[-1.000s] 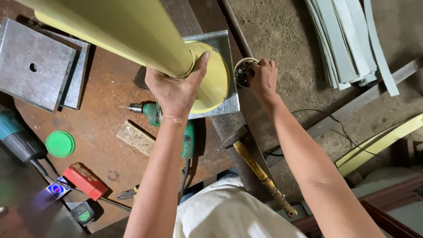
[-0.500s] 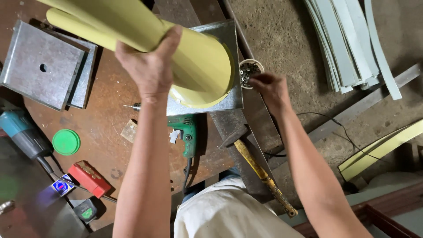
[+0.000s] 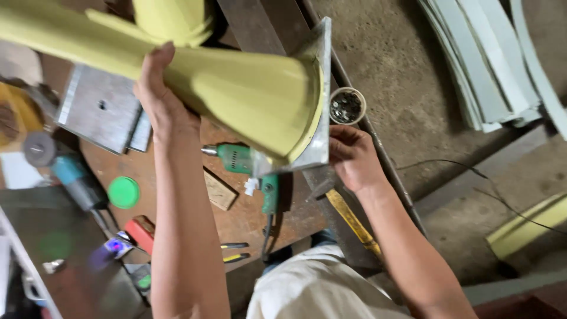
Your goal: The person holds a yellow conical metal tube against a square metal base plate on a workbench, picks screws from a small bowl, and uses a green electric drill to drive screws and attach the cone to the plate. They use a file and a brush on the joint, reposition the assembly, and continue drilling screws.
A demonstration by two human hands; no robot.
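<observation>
Tipping the yellow post [image 3: 236,94]: left hand [image 3: 162,97] clasps its shaft, right hand [image 3: 352,158] grips the base plate [image 3: 319,100]. Next likely needs steady support.

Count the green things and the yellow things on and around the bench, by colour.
Green: 2, the drill and the round lid.
Yellow: 3, the flared post under the left hand, the hammer handle below the right hand, the floor piece.
Total: 5.

Bare forearms, no sleeves or gloves; a whitish garment covers the torso
</observation>
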